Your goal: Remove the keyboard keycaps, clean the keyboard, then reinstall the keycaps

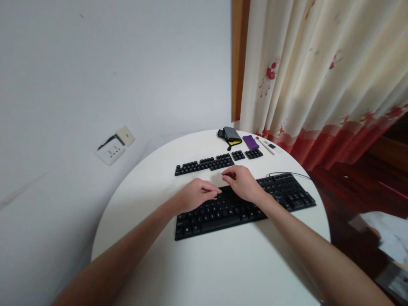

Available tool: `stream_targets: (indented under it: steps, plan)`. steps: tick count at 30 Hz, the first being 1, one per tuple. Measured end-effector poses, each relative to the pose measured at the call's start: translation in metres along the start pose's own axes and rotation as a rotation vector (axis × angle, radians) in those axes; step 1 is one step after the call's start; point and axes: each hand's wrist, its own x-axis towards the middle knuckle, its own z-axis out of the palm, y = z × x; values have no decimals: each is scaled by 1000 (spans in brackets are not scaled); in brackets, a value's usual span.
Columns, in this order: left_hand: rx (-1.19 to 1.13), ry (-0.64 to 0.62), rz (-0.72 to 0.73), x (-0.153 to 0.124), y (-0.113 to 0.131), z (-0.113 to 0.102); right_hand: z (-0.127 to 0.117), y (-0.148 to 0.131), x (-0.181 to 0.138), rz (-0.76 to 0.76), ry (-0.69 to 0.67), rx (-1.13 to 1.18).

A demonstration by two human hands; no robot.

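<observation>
A black keyboard [219,223] lies at a slant on the round white table [153,263]. Over its upper left part is my left hand [199,194], its fingers and thumb drawn close together, tips pointing right. My right hand [240,182] hovers over the keyboard's upper edge with fingers curled and thumb near the index tip. Whatever either pinch may hold is too small or hidden to make out. Just beyond my hands, loose black keycaps [204,165] stand in rows, with two smaller keycap blocks [253,154] to their right.
At the table's far edge lie a grey and yellow cloth [232,135], a purple cloth [250,142] and a thin white brush-like tool [265,145]. The keyboard's cable [291,173] runs off right. A wall socket [110,152] is on the left, a curtain [318,85] behind.
</observation>
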Motion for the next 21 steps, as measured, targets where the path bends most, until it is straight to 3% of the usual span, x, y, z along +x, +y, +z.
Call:
stream_targets:
  steps: [14,21]
  plan:
    - [162,21,-127,-5,2,28,-1,-1,0,25,-9,19]
    - [153,24,-94,-6,-1,29,-2,-2,-1,31,-27,24]
